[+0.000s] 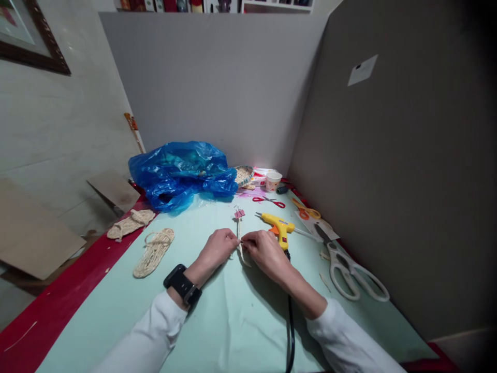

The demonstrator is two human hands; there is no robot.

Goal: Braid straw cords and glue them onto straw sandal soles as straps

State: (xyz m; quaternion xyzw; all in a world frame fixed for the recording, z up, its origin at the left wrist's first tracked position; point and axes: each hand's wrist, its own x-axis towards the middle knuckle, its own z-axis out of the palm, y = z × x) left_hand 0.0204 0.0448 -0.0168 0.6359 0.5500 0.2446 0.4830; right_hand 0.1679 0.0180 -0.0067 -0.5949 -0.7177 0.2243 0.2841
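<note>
A pink binder clip lies at the middle of the table, with a thin pale braided strand running from it toward me. My left hand pinches the strand from the left, wearing a black watch at the wrist. From the right, my right hand pinches the same strand, its fingertips close to the left ones. Loose pale ends of the strand hang below the fingers. Just beyond my right hand lies a yellow glue gun, its black cable running toward me under the right forearm.
Two woven sandals lie at the left. A blue plastic bag, a woven basket and a white cup stand at the back. Red scissors, orange scissors and large white-handled scissors lie rightward. Grey panels enclose the back and right.
</note>
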